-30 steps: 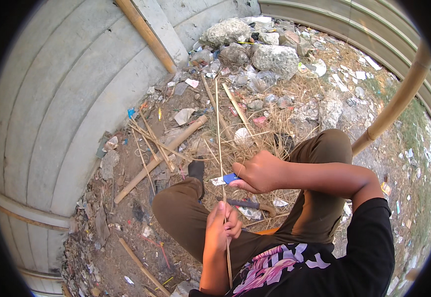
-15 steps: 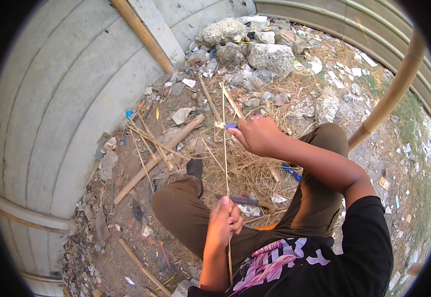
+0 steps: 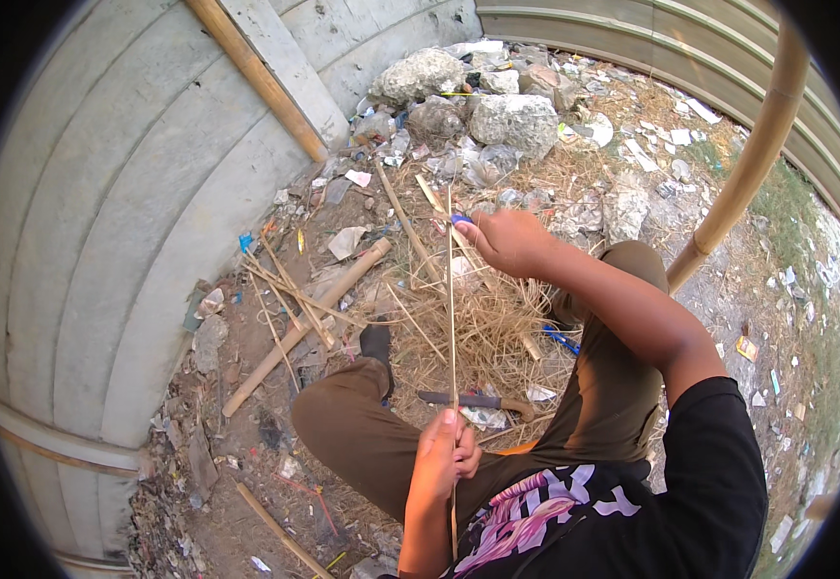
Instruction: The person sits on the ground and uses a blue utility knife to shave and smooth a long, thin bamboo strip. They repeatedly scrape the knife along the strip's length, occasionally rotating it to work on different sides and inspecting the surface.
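Observation:
My left hand (image 3: 446,452) is closed around a long, thin bamboo strip (image 3: 452,333), which runs upright in the view from beside my shirt to past my right hand. My right hand (image 3: 509,241) grips a blue-handled knife (image 3: 461,221) near the strip's far end. The knife's blade is hard to make out against the strip. Pale bamboo shavings (image 3: 502,323) lie heaped on the ground between my legs. Close to my left hand, a large knife with a dark blade (image 3: 463,399) and a curved wooden handle rests beyond my lap.
A thick bamboo piece (image 3: 309,325) and several split strips (image 3: 294,289) lie to the left. Rocks (image 3: 514,124) and litter sit by the far corner. A concrete wall (image 3: 140,212) stands left, and a bamboo pole (image 3: 743,164) slants up at right. A blue tool (image 3: 562,340) lies by my right leg.
My right hand has moved the knife outward along the strip, closer to its far tip. My left hand keeps its grip, now farther from the right. The whole view has shifted slightly.

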A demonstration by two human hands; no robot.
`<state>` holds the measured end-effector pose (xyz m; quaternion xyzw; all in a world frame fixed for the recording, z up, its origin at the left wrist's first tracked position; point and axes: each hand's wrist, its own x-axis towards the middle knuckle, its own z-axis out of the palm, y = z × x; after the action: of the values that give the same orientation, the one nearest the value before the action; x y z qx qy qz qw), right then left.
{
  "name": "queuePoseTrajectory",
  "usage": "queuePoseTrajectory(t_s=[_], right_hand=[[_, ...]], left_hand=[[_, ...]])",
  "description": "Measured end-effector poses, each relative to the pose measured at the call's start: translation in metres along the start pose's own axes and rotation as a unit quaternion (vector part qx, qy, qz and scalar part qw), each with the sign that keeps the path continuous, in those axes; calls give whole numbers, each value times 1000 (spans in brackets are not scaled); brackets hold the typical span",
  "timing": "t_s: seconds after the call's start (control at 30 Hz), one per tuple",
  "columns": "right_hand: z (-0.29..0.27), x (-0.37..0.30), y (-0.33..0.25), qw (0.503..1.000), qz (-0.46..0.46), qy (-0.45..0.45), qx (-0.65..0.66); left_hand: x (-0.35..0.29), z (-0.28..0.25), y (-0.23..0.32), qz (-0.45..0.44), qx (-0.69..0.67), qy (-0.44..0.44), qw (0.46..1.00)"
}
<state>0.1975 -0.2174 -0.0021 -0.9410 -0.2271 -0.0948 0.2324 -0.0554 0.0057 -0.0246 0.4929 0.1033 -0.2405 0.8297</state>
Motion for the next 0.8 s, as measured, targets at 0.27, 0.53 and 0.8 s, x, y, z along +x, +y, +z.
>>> queuePoseTrajectory(t_s=[0.27,0.53,0.8], right_hand=[[9,-15,-18,996,-92,-14,-5],[12,-2,-19,982,-171,-17,-83],[-11,39,28,993,114,16,-28]], left_hand=[[0,-3,3,11,-47,-11,999],[4,-4,3,9,-59,-1,998],[-7,2,-8,9,-13,-55,998]])
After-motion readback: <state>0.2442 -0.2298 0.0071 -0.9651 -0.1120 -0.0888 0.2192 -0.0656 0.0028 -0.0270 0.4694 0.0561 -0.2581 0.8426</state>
